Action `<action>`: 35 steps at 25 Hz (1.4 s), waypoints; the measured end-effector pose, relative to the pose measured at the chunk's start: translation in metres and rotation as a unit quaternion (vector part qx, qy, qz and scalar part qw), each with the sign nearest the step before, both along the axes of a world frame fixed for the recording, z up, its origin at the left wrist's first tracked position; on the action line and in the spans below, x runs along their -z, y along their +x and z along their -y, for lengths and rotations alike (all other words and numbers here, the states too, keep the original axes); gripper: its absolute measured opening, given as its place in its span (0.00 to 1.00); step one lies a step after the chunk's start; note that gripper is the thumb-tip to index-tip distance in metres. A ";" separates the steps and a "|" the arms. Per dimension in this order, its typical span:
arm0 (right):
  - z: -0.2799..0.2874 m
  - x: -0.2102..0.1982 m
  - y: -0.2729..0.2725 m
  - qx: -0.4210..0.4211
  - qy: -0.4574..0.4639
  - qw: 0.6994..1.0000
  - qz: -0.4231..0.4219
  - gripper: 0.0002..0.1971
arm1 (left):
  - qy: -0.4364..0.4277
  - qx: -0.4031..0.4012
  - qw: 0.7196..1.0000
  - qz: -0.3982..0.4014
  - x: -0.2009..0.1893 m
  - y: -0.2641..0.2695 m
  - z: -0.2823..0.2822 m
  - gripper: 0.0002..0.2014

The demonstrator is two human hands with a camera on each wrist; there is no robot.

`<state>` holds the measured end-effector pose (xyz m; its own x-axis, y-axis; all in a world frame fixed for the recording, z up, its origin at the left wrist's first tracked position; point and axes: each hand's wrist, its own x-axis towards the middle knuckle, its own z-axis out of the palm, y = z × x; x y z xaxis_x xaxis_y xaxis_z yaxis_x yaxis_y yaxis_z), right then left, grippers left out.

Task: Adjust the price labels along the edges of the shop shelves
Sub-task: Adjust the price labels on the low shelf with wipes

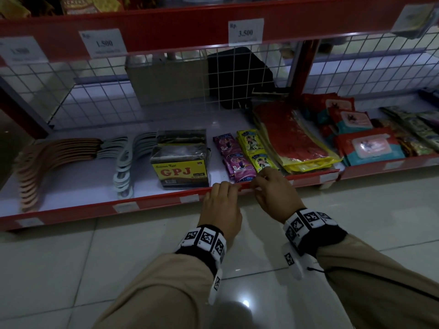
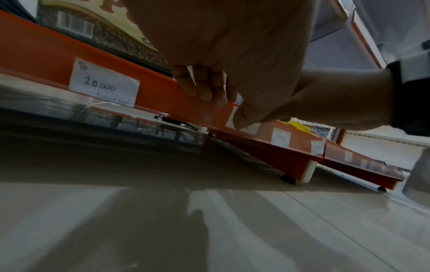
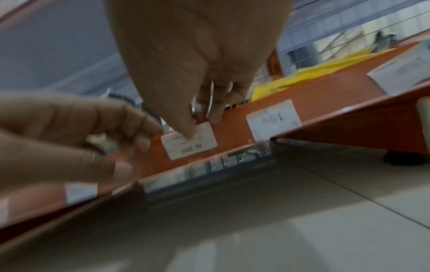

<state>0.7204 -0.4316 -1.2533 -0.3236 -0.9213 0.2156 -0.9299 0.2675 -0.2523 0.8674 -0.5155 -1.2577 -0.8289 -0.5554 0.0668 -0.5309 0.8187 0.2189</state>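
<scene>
Small white price labels run along the red front edge (image 1: 154, 203) of the bottom shelf. My right hand (image 1: 266, 184) pinches one label (image 3: 189, 140): the thumb presses its face and the fingers (image 3: 216, 112) hook over the top of the edge. Just left of it, my left hand (image 1: 222, 193) grips the same edge (image 2: 151, 92), with curled fingertips (image 2: 204, 92) on the front face. In the head view the hands hide most of this label. Other labels sit to the left (image 1: 189, 198) and right (image 3: 273, 121) of it.
On the shelf stand a GPJ box (image 1: 180, 169), sachets (image 1: 237, 157), hangers (image 1: 47, 162), red packets (image 1: 292, 136) and wet wipes (image 1: 370, 146). A wire grid (image 1: 118, 91) backs it. The upper shelf edge carries labels 1.500 (image 1: 103, 43) and 3.500 (image 1: 245, 30). Glossy tiled floor (image 1: 118, 257) lies below.
</scene>
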 end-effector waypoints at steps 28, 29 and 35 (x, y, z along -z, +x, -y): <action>0.006 -0.028 -0.020 0.027 -0.104 0.975 0.195 0.05 | 0.029 -0.040 0.998 -0.028 -0.003 -0.006 0.013 0.11; 0.005 -0.027 -0.023 0.047 -0.133 0.965 0.223 0.04 | 0.032 -0.039 0.998 -0.033 -0.003 -0.006 0.013 0.11; 0.008 -0.011 -0.020 0.059 -0.172 0.938 0.296 0.04 | 0.090 -0.064 0.989 -0.098 -0.007 -0.008 0.011 0.13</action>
